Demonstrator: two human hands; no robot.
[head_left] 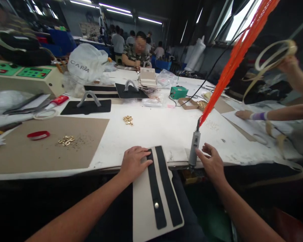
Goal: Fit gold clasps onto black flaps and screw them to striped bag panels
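Observation:
A long beige panel [142,205] with two black strips lies tilted between my arms, its far end against the table edge. One black strip [154,188] bears a round metallic stud [156,205]. My left hand [135,163] grips the panel's far left part, thumb and fingertips on the strip's end. My right hand [212,163] is open, fingers apart and curved, beside a grey electric screwdriver [194,148] hanging upright from an orange cord [226,69]. The thumb tip is at the screwdriver's side; whether it touches, I cannot tell.
Gold hardware piles [128,120] lie on the white table [156,129] and the brown board [91,141], near a red ring [38,135]. Black panels with grey handles [89,107] stand behind. A co-worker's arm [288,112] reaches in at right; another person [138,50] sits opposite.

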